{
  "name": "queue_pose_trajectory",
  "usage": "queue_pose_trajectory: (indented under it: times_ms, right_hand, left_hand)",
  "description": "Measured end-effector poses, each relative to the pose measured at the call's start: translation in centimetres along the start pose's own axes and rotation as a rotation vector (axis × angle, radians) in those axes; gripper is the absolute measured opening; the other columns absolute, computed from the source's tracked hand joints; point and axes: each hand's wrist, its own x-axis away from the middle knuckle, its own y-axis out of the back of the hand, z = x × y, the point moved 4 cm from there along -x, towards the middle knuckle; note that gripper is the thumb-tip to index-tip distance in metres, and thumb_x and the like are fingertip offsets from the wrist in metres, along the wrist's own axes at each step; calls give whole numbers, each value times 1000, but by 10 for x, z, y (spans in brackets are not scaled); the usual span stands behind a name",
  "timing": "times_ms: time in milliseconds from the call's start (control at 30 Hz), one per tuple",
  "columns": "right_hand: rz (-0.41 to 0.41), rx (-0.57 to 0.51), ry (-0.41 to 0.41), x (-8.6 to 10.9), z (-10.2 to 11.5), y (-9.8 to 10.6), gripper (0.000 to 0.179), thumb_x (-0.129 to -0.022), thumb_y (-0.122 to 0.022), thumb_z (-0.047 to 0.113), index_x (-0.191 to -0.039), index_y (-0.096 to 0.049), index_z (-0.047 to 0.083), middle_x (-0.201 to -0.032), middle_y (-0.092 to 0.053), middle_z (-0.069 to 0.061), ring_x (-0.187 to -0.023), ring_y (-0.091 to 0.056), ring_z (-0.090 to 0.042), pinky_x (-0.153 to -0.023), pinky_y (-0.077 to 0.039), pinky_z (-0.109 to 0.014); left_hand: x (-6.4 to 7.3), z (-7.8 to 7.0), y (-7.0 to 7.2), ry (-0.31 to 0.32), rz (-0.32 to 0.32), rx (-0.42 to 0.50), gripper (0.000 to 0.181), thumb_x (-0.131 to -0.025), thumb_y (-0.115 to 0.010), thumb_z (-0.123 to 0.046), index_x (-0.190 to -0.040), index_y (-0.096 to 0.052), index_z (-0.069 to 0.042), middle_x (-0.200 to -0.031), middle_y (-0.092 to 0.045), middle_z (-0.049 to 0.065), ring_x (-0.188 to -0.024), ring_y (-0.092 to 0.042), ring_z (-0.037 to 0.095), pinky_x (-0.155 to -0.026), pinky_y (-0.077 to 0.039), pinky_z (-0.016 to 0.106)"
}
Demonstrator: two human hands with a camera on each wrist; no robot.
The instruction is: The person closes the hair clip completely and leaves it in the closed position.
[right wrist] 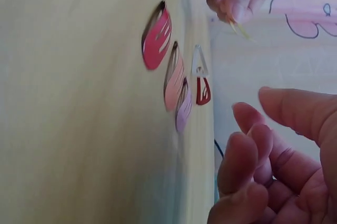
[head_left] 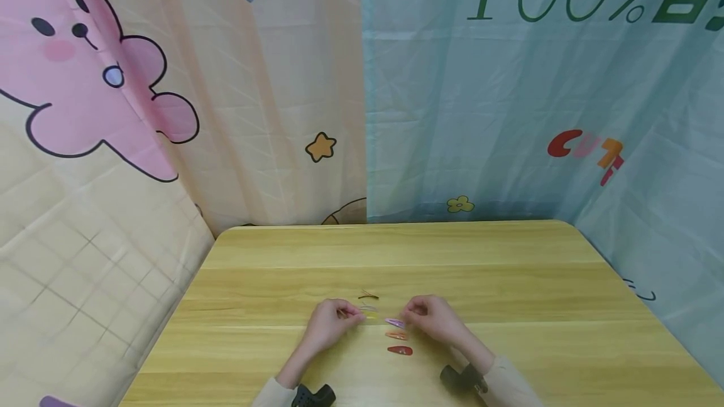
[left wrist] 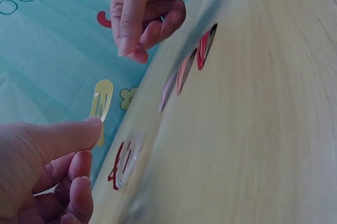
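My left hand (head_left: 334, 325) pinches a yellow snap hair clip (left wrist: 104, 96) between thumb and forefinger, above the table. My right hand (head_left: 434, 319) hovers to the right with fingers loosely bent; in the right wrist view its thumb and forefinger stand apart with nothing between them. Below and between the hands lie a purple hair clip (head_left: 394, 323), an orange one (head_left: 396, 335) and a red one (head_left: 400, 350), in a column. Farther back, a white hair clip (left wrist: 130, 158) lies beside a dark red clip (left wrist: 116, 167).
The wooden table (head_left: 283, 275) stretches around the hands. Printed curtains hang behind it, a cream one (head_left: 271, 93) on the left and a blue one (head_left: 464, 93) on the right. Dark wrist devices (head_left: 464, 379) sit at both cuffs.
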Motion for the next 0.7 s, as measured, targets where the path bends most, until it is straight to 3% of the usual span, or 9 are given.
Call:
queue_pose_trajectory:
  times_ms: [367,700]
  right_hand:
    - [44,-139,32,1,16,-11,22,-85,-71,36,-88,-72,14,-65,-60,-2,-53,-45,-6,-48,-38,-21]
    - [37,-127,67,5,33,-10,9,-87,-70,16,-87,-72,7,-68,-59,1,-54,-43,-3,-49,-37,-19]
  left_hand:
    - [4,-24,0,-9,44,25,16,-79,-77,-29,-80,-71,-14,-71,-60,-10,-56,-50,6,-48,-42,22]
    - [7,-35,-1,-30,58,42,15,-80,-77,-29,-78,-71,-15,-71,-60,-10,-53,-46,5,-45,-37,19]
